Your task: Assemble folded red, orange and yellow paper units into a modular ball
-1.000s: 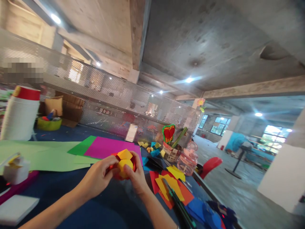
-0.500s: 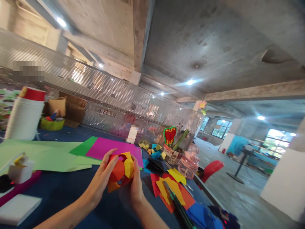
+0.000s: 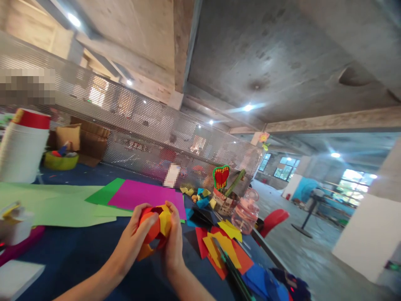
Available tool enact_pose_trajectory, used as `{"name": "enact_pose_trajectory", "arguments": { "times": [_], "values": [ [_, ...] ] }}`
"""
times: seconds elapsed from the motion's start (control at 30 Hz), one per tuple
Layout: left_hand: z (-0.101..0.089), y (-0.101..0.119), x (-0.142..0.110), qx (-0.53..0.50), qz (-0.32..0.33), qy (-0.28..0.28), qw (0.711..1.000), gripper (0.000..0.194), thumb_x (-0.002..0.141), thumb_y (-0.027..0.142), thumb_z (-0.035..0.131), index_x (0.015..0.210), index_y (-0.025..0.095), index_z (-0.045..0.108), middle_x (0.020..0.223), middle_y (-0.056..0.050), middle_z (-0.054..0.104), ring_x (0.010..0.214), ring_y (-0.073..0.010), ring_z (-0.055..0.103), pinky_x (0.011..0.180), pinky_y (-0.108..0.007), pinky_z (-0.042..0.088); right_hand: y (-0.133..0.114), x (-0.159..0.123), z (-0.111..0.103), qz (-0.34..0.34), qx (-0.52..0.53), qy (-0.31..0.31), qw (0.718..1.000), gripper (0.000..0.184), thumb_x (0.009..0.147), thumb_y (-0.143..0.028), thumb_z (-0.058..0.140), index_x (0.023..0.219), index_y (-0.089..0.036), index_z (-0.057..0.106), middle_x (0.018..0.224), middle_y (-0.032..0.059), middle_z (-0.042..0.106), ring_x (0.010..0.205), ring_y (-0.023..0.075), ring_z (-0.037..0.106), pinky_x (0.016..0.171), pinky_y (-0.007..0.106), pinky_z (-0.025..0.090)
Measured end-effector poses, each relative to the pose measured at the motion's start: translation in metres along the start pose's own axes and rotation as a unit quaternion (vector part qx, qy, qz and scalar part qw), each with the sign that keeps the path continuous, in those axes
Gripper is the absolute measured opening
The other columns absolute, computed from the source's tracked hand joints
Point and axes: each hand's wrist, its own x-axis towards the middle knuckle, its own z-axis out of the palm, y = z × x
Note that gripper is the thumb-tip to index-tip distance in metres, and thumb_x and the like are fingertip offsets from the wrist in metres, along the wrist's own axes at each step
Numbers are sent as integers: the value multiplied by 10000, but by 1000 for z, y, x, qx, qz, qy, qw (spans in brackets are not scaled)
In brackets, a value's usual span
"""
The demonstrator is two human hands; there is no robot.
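Between my two hands is a hollow paper ball point(image 3: 154, 233) made of red, orange and yellow pieces, with gaps between its panels. My left hand point(image 3: 138, 232) grips its left side, the thumb lying over a red-orange panel. My right hand point(image 3: 174, 240) wraps its right side, fingertips at the top by a yellow panel. The ball is held above the dark blue tabletop point(image 3: 84, 251). Just behind it lies a purple sheet point(image 3: 140, 195) over a green sheet point(image 3: 102, 192). The ball's underside and far side are hidden.
To the right lie orange and yellow paper pieces point(image 3: 230, 246), a green-handled tool point(image 3: 233, 271), blue pieces point(image 3: 260, 278) and a pink clear jug point(image 3: 246, 213). On the left stand a paper cup stack point(image 3: 23, 146) and a white block point(image 3: 19, 276). A perforated metal screen point(image 3: 125, 113) runs behind.
Both hands and the ball have shifted slightly left in view, along with the whole scene. My right fingertips now curl further over the ball's top. The grip is kept.
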Motion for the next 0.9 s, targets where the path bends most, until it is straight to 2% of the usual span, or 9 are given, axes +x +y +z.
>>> {"name": "enact_pose_trajectory", "arguments": {
  "times": [0.13, 0.27, 0.43, 0.53, 0.6, 0.67, 0.77, 0.83, 0.9],
  "values": [
    [-5, -12, -1, 33, 25, 28, 999, 462, 823, 570, 584, 1136, 231, 551, 1035, -41, 699, 1003, -287, 666, 904, -383, 519, -4, -6, 7, 27, 0, 53, 998, 583, 851, -714, 522, 1222, -280, 640, 1313, 76, 630, 1288, 286, 520, 1114, 442, 413],
    [-8, -14, -4, 56, 48, 41, 996, 425, 839, 545, 568, 1124, 230, 573, 991, -28, 725, 965, -281, 689, 853, -353, 539, 3, -9, 6, 26, 9, 52, 998, 557, 865, -689, 526, 1235, -286, 632, 1326, 61, 618, 1279, 279, 531, 1119, 430, 406],
    [-6, -11, 1, 29, 14, 8, 999, 455, 845, 568, 577, 1155, 235, 557, 1086, -40, 697, 1031, -282, 672, 901, -361, 535, 0, -7, 6, 42, 1, 41, 998, 637, 832, -745, 525, 1259, -282, 618, 1324, 81, 609, 1277, 298, 532, 1125, 466, 398],
    [-4, -7, 6, -11, -19, 30, 999, 532, 814, 563, 625, 1231, 249, 524, 1238, -61, 643, 1178, -281, 620, 1002, -364, 494, -5, -5, 5, 42, 1, 43, 998, 644, 825, -749, 538, 1264, -285, 621, 1364, 83, 588, 1347, 296, 474, 1151, 456, 373],
    [-5, -2, 7, -45, -68, 62, 995, 586, 808, 584, 623, 1273, 248, 503, 1240, -75, 657, 1168, -279, 638, 964, -365, 523, -7, -5, 2, 22, -10, 53, 998, 619, 842, -721, 548, 1281, -290, 618, 1411, 76, 560, 1385, 294, 434, 1158, 453, 363],
    [-8, 5, 7, -99, -170, 37, 980, 612, 809, 669, 569, 1241, 236, 544, 1105, -86, 726, 999, -286, 708, 794, -375, 582, -7, -6, -3, -14, -27, 54, 998, 577, 885, -674, 530, 1327, -309, 590, 1459, 63, 523, 1394, 290, 424, 1157, 461, 361],
    [-14, 16, 6, -202, -324, -119, 916, 680, 775, 786, 512, 1097, 204, 656, 819, -78, 765, 699, -257, 713, 566, -345, 559, -10, -9, -11, -92, -89, -1, 992, 499, 948, -563, 526, 1399, -351, 531, 1499, 41, 482, 1411, 277, 400, 1186, 468, 305],
    [-16, 22, 6, -208, -344, -146, 904, 657, 758, 765, 581, 1046, 183, 682, 715, -59, 751, 587, -210, 671, 496, -295, 524, -14, -10, -15, -131, -128, -53, 982, 507, 952, -517, 553, 1432, -360, 502, 1518, 37, 459, 1430, 279, 371, 1208, 472, 258],
    [-17, 26, 7, -180, -314, -119, 924, 610, 748, 696, 673, 1089, 190, 673, 748, -49, 768, 593, -191, 678, 494, -264, 523, -19, -8, -14, -111, -117, -63, 985, 564, 948, -540, 547, 1469, -349, 451, 1556, 42, 410, 1448, 285, 346, 1209, 476, 259]
  ]
}}
